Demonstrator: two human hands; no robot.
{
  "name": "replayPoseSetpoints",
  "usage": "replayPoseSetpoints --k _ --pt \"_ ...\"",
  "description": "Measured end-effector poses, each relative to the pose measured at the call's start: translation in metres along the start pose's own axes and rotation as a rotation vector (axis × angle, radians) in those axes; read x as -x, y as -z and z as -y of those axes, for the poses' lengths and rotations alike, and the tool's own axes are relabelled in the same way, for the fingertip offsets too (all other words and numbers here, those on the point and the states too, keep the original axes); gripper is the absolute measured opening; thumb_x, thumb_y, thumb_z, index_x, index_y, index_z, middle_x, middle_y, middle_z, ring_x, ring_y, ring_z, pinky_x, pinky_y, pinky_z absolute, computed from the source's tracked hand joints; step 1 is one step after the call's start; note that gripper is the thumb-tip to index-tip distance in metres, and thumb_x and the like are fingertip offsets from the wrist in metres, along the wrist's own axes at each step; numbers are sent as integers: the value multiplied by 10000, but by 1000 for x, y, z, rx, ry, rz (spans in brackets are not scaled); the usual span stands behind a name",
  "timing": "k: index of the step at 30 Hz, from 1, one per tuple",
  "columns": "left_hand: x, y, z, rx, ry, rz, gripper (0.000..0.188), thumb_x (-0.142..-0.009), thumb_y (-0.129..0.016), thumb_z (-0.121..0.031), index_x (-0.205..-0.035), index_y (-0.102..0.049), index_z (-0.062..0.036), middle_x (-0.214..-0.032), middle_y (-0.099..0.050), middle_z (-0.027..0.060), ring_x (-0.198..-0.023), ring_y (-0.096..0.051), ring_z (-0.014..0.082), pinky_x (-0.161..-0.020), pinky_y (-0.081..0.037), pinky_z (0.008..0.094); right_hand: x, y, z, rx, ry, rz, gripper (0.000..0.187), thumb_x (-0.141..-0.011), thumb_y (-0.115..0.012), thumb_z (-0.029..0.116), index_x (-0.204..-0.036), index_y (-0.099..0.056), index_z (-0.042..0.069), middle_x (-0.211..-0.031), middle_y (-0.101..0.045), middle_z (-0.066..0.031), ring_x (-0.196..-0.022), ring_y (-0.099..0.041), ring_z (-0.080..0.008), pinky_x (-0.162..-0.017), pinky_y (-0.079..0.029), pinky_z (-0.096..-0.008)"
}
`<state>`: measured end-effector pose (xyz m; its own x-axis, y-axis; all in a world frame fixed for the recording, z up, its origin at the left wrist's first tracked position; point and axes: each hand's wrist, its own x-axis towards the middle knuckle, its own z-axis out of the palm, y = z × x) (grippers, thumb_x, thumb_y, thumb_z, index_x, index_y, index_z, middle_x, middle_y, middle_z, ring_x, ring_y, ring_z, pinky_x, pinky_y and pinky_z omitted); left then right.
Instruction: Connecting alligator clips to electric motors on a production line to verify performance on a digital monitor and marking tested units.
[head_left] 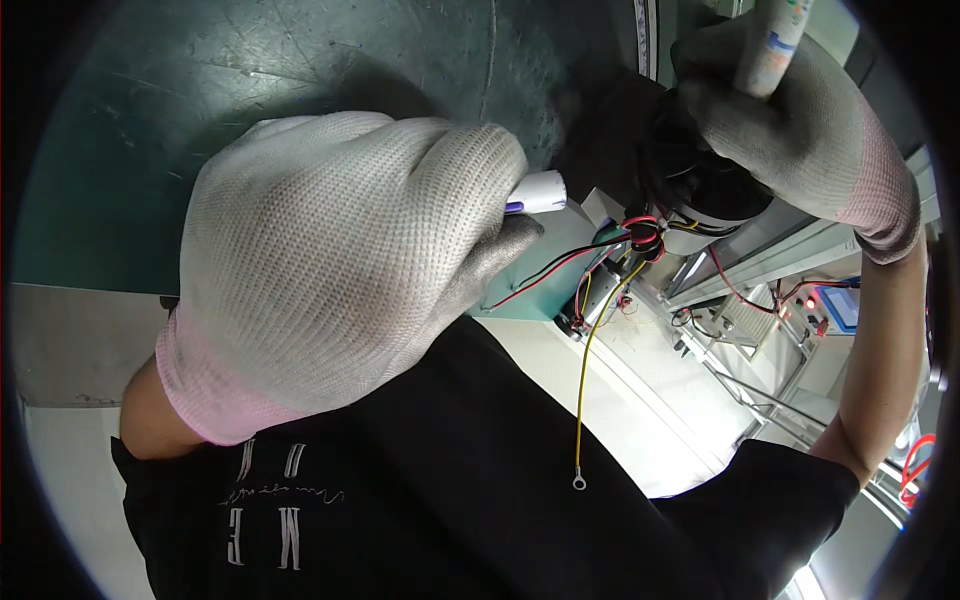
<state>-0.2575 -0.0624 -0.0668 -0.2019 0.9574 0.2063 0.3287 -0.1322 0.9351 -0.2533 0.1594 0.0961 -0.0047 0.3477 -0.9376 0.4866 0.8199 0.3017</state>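
My left hand [340, 240], in a whitish knit glove with a pink cuff, is closed around a short white cylinder [543, 192] with a blue-purple strip. Only the cylinder's end sticks out past the thumb and forefinger. At the upper right my right hand [800, 140], gloved in grey, is closed on a white pen-like stick [775, 55] with blue and reddish marks. It is right over a motor-like round part [705, 185] with a black end. Red, black and yellow wires bunch beside that part. One yellow wire [584, 380] hangs down to a ring terminal [579, 483].
A dark green, scratched tabletop [330, 50] spans the upper left. Below the wires is a second silver, motor-like cylinder [600, 292]. Metal frames and a device with a blue screen [842, 308] stand at the right. A red coiled hose [915, 470] shows at the right rim.
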Motion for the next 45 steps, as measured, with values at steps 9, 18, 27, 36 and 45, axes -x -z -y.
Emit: replayPoseSetpoints --k 9,18,27,36,45 --pt "1 -3 4 18 -44 -5 196 -888 -804 -194 -1015 -738 -61 -832 -731 85 -715 -729 223 -671 -555 364 5 -11 -7 -23 126 -133 140 -923 -669 103 -836 -708 1 -718 -675 -127 -666 -667 -253 -630 -535 -380" --pt "-3 0 -3 172 -50 -145 247 -894 -818 -218 -1052 -741 -44 -839 -735 71 -681 -685 193 -628 -539 328 36 -15 -112 -786 271 -412 330 -1101 -507 154 -1215 -676 -105 -928 -724 -109 -643 -593 -76 -623 -499 -253" --pt "-11 -25 -63 320 -257 -266 334 -907 -828 -335 -1078 -766 -55 -778 -719 64 -622 -684 237 -553 -516 359 80 -163 -52 -1061 836 -921 438 -730 -969 253 -965 -676 28 -742 -672 -84 -598 -639 -211 -535 -482 -327" --pt "6 -60 -109 167 -442 48 401 -842 -801 -176 -1200 -698 -29 -861 -668 91 -707 -667 300 -629 -530 420 71 -299 -54 -960 863 -1300 252 -771 -938 168 -882 -793 -5 -794 -777 -141 -660 -759 -295 -611 -606 -363" --pt "-164 -150 -165 -759 -332 527 681 -774 -852 -439 -1285 -679 -24 -1119 -733 156 -1147 -686 354 -990 -545 465 -26 -451 -73 -1585 182 -1578 268 -1038 -685 50 -1289 -736 -26 -1198 -780 -94 -1070 -693 -131 -963 -542 -272"
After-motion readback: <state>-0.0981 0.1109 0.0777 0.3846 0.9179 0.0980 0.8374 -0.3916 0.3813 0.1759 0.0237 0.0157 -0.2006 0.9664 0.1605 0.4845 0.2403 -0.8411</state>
